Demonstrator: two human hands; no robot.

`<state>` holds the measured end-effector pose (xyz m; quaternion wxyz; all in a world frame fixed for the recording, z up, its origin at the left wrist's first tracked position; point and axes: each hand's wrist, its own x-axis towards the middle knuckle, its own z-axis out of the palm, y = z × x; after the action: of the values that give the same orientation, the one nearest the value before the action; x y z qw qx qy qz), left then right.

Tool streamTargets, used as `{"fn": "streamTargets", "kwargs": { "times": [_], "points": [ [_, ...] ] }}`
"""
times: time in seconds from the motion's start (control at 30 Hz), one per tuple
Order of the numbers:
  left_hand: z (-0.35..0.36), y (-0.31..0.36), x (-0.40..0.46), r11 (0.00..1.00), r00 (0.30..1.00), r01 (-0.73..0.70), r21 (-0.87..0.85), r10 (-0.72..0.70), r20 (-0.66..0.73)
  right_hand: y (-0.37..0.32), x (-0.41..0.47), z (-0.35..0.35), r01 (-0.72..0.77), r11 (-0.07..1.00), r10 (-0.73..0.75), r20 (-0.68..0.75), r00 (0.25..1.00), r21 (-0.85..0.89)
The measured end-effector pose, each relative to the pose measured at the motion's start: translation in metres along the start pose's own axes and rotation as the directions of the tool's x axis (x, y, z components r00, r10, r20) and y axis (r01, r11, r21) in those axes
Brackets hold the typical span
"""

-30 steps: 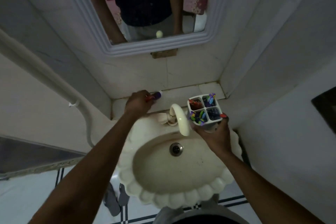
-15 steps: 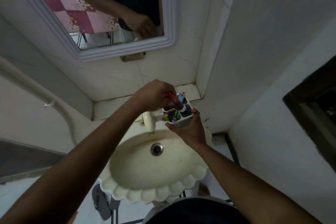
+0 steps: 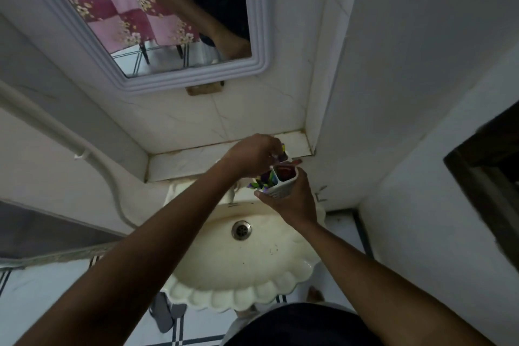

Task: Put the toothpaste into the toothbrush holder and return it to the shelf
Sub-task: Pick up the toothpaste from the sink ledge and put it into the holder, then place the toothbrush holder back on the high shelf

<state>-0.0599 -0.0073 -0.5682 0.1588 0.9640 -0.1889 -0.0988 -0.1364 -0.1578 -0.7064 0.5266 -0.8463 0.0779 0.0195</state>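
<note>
My right hand [image 3: 292, 201] grips a white toothbrush holder [image 3: 282, 190] from below and holds it above the back of the sink. The holder has several compartments, and colourful toothbrushes [image 3: 264, 180] stick out of it. A red shape that looks like the toothpaste [image 3: 285, 173] sits inside the near right compartment. My left hand [image 3: 252, 153] hovers over the holder's far side with bent fingers at its rim. Whether those fingers still hold anything is hidden. The tiled shelf [image 3: 182, 161] runs just behind, under the mirror.
A cream scalloped sink [image 3: 224, 299] with a metal drain [image 3: 241, 230] lies below my hands. Its tap [image 3: 233, 194] is mostly hidden by my left arm. A framed mirror [image 3: 168, 22] hangs above, a white pipe [image 3: 56, 132] runs at left, and a wall corner stands close on the right.
My left hand carried the toothpaste from the shelf to the holder and lowered it into a compartment. The view shifted left and closer; my right hand kept the holder.
</note>
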Motion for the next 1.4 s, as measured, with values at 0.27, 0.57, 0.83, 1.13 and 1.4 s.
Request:
{"fn": "streamTargets", "kwargs": {
  "times": [0.27,0.57,0.83,1.13,1.4],
  "points": [
    [0.011,-0.061,-0.050,0.904,0.921,0.189,-0.384,-0.299,-0.249,-0.009,0.001,0.015,-0.010,0.997,0.013,-0.032,0.999,0.074],
    [0.008,-0.056,-0.076,0.940,0.896,0.106,-0.323,-0.231,-0.379,-0.044,0.001,0.006,0.041,0.996,-0.017,-0.271,0.962,0.082],
    [-0.050,0.004,-0.095,0.959,0.808,-0.005,-0.282,-0.162,-0.566,-0.135,-0.013,-0.089,0.285,0.942,-0.197,-0.399,0.895,0.175],
    [-0.189,0.118,-0.121,0.984,0.615,-0.105,-0.141,-0.048,-0.787,-0.299,-0.047,-0.234,0.508,0.836,-0.384,-0.439,0.812,0.207],
    [-0.333,0.188,-0.138,0.994,0.469,-0.092,0.066,0.101,-0.877,-0.446,-0.072,-0.327,0.637,0.767,-0.529,-0.485,0.696,0.076]
  ]
}}
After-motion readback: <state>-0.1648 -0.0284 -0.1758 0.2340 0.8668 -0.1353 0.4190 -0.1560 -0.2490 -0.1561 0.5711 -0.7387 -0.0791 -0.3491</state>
